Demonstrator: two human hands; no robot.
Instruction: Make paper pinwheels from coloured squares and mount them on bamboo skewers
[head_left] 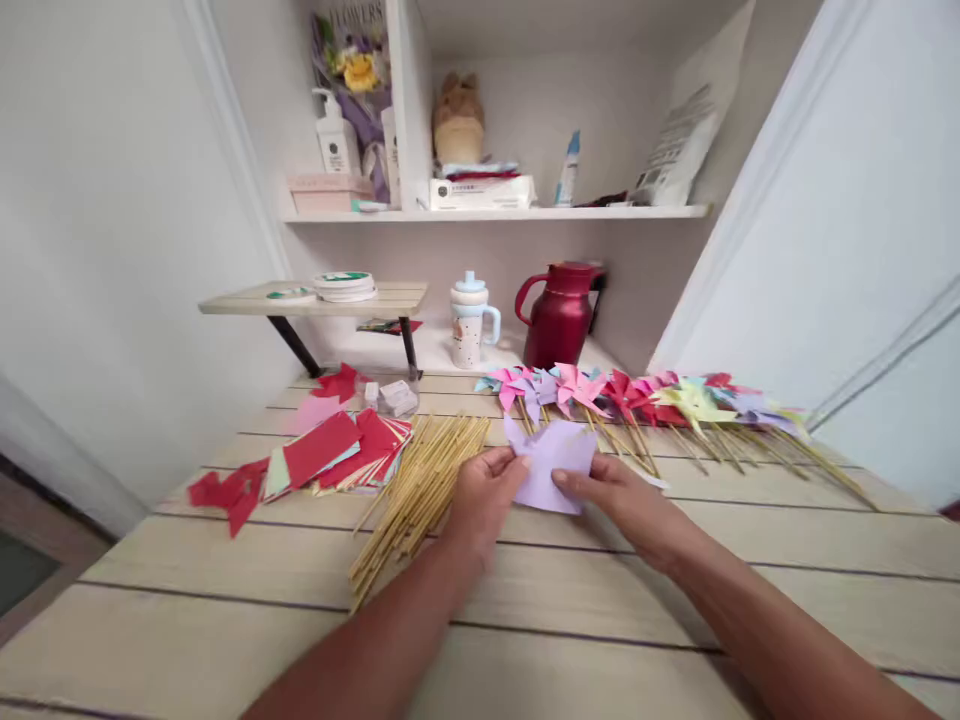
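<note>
Both forearms reach over the worktop (225, 640), left hand (480, 495) and right hand (626, 500) pinching a lilac paper (551, 465) mid-fold beside bamboo sticks (416, 485); next likely comes pressing its corners inward.

Both forearms are bare, no sleeves, rings or watch visible.

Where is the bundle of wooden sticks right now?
The wooden sticks lie on the table, just left of the left hand, between the stack of red paper squares and the lilac paper held in both hands.
</note>
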